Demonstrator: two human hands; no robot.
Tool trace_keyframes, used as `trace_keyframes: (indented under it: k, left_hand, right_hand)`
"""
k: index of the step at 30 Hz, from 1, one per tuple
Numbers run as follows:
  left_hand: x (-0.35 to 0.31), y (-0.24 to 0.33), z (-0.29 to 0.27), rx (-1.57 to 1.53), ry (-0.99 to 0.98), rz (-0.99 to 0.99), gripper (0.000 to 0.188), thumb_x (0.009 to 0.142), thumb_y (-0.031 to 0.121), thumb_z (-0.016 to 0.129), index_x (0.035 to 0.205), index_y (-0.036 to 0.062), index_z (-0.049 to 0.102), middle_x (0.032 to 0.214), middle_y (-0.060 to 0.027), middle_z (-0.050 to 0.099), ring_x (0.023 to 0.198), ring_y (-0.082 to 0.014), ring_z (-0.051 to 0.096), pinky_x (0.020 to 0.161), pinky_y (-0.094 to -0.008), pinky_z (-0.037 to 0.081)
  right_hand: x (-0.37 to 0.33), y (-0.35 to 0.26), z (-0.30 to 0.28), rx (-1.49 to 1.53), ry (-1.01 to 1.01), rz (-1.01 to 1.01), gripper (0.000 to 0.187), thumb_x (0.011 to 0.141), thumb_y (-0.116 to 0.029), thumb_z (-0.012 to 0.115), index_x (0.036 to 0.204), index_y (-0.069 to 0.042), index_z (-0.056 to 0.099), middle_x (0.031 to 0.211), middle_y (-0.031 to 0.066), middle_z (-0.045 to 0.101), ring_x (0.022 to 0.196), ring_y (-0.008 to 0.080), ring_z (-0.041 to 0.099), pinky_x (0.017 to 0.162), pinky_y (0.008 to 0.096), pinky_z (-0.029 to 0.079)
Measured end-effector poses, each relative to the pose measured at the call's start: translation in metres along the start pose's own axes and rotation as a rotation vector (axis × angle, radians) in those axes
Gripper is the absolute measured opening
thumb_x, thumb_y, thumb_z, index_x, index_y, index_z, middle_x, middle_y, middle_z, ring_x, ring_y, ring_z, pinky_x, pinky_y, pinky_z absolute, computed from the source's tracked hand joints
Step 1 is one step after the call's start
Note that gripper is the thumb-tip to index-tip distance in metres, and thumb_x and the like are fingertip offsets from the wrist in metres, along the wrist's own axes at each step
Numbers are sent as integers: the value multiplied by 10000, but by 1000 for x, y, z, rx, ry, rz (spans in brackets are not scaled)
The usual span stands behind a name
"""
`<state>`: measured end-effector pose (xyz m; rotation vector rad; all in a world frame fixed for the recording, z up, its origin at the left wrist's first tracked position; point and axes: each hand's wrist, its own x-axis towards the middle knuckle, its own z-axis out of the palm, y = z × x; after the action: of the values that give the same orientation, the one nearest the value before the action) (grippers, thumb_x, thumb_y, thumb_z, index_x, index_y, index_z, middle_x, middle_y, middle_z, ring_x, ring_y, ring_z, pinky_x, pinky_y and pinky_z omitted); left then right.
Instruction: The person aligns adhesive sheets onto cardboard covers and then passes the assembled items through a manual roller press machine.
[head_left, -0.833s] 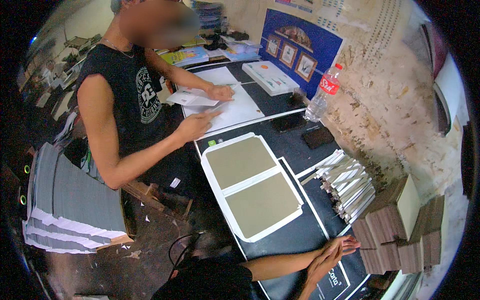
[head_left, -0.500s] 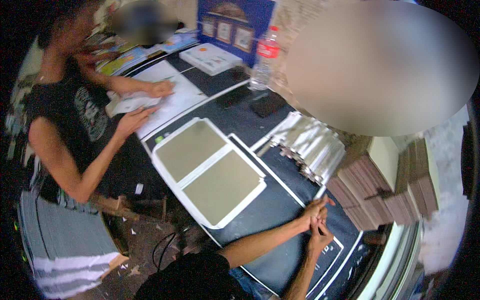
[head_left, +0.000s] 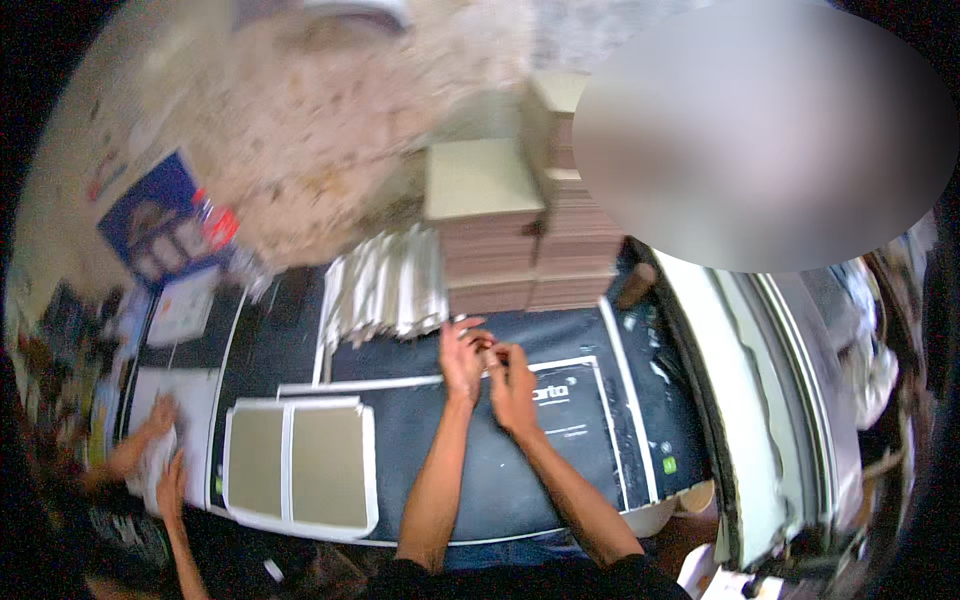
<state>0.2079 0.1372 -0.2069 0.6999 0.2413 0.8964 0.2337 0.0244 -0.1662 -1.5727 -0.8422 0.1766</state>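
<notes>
Over the black work table, my two hands meet in front of the stacked boards. My left hand [head_left: 461, 360] is raised with its fingers partly spread, and I see nothing held in it. My right hand [head_left: 512, 388] is bent inward, its fingers closed together at the left hand's fingers. Whether something small is pinched there cannot be made out. Left of my arms lies a cover of two grey-green boards [head_left: 328, 465] on a white sheet, its edges showing as a white border.
Behind my hands stand tall stacks of brown-edged boards [head_left: 490, 240], beside a row of white folded strips [head_left: 388, 285]. At far left a co-worker's hands [head_left: 165, 450] rest on a white sheet. A bottle with a red label [head_left: 217, 228] and pale machine rails [head_left: 745, 380] flank the table [head_left: 420, 500].
The view has swung to the right, so the stacks and my hands now sit near the middle. My hands remain together, with the left fingers more spread. The cover stays on the table.
</notes>
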Motion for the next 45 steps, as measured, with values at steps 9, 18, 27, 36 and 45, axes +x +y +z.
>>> trace_keyframes:
  k: [9, 18, 27, 36, 45]
  left_hand:
    - [13, 5, -43, 1005, -178, 360, 415, 1094, 295, 399, 1360, -3, 510, 1349, -184, 575, 1190, -304, 620, 1024, -405, 491]
    - [-79, 30, 6, 1601, -551, 298, 573, 1096, 299, 412, 1559, -21, 300, 1584, -268, 344, 1428, -416, 396, 1169, -475, 336]
    - [-106, 82, 51, 1202, -510, 150, 542, 1082, 272, 376, 1498, -75, 383, 1509, -302, 452, 1420, -412, 441, 1196, -505, 295]
    - [-99, 67, 33, 1559, -936, 482, 661, 958, 271, 500, 1490, -96, 365, 1506, -294, 461, 1427, -432, 424, 1216, -599, 191]
    - [-92, 61, 21, 1665, -928, 281, 695, 1001, 266, 559, 1513, -114, 282, 1487, -348, 428, 1394, -471, 423, 1189, -543, 289]
  right_hand:
    - [-2, -15, 9, 131, -11, -156, 493, 1054, -353, 489, 1358, 34, 458, 1299, 270, 515, 1226, 412, 544, 1039, 458, 457]
    - [-16, 21, -47, -29, -404, -152, 796, 1043, -480, 488, 1563, 45, 192, 1616, 394, -27, 1469, 509, 277, 1191, 493, 330]
    - [-70, 5, -164, -788, -260, -269, 784, 1047, -439, 482, 1593, 14, 150, 1665, 272, 70, 1555, 388, 114, 1264, 515, 173]
    - [-71, -1, -168, -823, -223, -308, 735, 1073, -475, 393, 1602, -20, 160, 1653, 289, 113, 1538, 420, 164, 1259, 529, 169]
    - [-72, 0, -156, -959, -271, -276, 726, 1074, -487, 387, 1599, -25, 194, 1644, 305, 143, 1514, 448, 220, 1236, 586, 159]
